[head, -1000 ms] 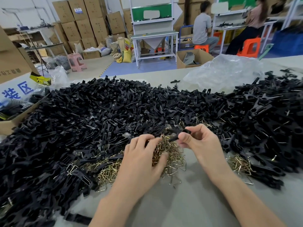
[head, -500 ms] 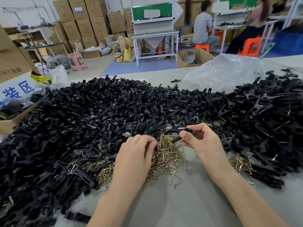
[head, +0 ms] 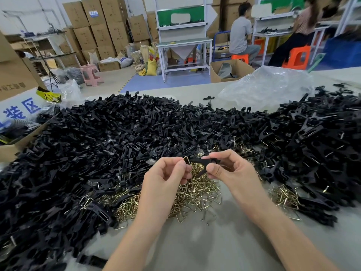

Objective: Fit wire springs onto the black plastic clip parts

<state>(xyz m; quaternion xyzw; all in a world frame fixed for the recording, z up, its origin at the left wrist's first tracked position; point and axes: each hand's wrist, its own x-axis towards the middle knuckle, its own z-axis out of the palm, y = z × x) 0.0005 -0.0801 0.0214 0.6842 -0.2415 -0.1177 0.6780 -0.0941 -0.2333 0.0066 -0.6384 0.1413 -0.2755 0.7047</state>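
A printed carton point(head: 15, 79) sits at the table's point(head: 195, 249) far left edge. From there a deep heap point(head: 93, 145) of black clips spreads over the grey top. Behind it, stacked boxes point(head: 93, 32) line the wall, and a pink stool point(head: 90, 74) and a white bench point(head: 183, 47) stand on the floor. At the centre, above the brass springs point(head: 197, 194), the left hand point(head: 166, 184) pinches one spring point(head: 186, 160) at the left end of a clip point(head: 202, 163), which the right hand point(head: 234, 173) grips between thumb and forefinger. Beyond, a person point(head: 241, 34) sits on an orange stool point(head: 240, 58). To the right, a crumpled bag point(head: 269, 87) lies behind a second heap point(head: 322, 145).
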